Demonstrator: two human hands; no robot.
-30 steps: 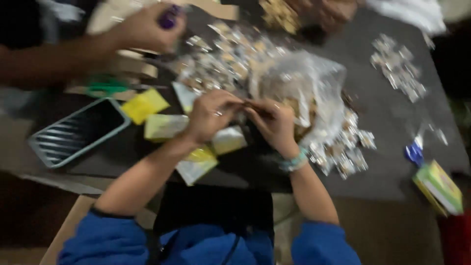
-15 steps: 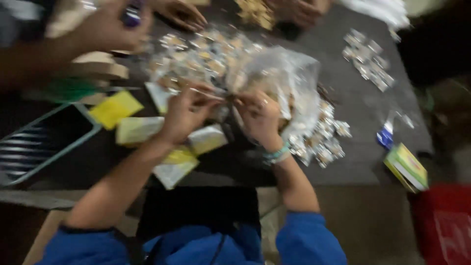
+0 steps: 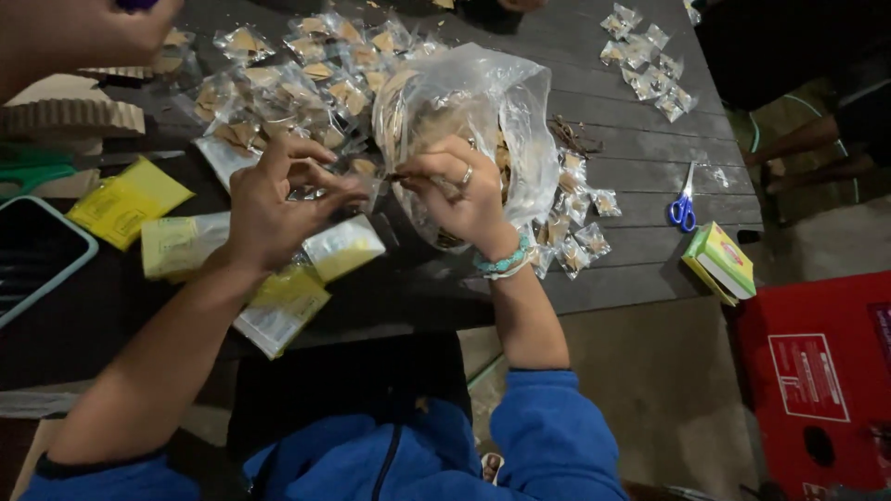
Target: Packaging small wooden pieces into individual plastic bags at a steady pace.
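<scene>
My left hand (image 3: 274,199) pinches a small clear packet (image 3: 364,178) by its edge over the dark slatted table (image 3: 631,176). My right hand (image 3: 459,195), with a ring and a beaded wristband, holds a thin dark bit at the packet's mouth. Right behind it stands a large clear plastic bag (image 3: 483,102) full of brown pieces. A heap of small filled clear packets (image 3: 297,74) lies beyond my left hand. Yellow sachets (image 3: 130,199) lie under and left of my left arm.
Another person's hand (image 3: 79,37) reaches in at the top left. A phone (image 3: 32,255) lies at the left edge. More filled packets (image 3: 645,60) lie far right, with blue-handled scissors (image 3: 683,206) and a green-yellow box (image 3: 722,262) near the table edge. A red box (image 3: 817,371) sits on the floor.
The view has shifted and come closer. My hands stay together at the packet in front of the bag. The other person's hand has moved toward the top left corner.
</scene>
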